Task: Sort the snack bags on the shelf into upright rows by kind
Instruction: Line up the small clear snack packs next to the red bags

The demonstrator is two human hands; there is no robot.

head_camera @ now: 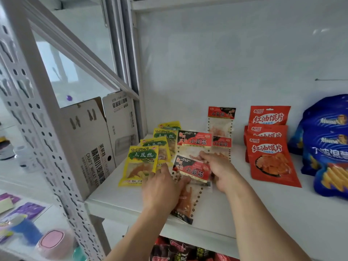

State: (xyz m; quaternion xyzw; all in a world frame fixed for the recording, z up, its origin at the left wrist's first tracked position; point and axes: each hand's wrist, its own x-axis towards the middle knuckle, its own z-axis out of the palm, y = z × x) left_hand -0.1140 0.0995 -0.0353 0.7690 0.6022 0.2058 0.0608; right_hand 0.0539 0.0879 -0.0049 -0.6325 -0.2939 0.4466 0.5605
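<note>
On the white shelf (244, 208) a row of yellow potato-strip bags (140, 166) leans at the left. Beside it stand black-and-red gluten bags with clear windows (194, 142), and one more stands upright against the back wall (221, 119). My left hand (162, 187) and my right hand (220, 170) both grip the front black-and-red bag (192, 170) at its left and right edges. Another bag of that kind (185, 206) lies flat under my left hand. Red chip bags (269, 155) stand in a row to the right.
Big blue snack bags (327, 147) fill the far right of the shelf. A white beer carton (92, 144) stands left of the shelf behind the perforated post (47, 129). More dark bags (178, 249) show on the shelf below.
</note>
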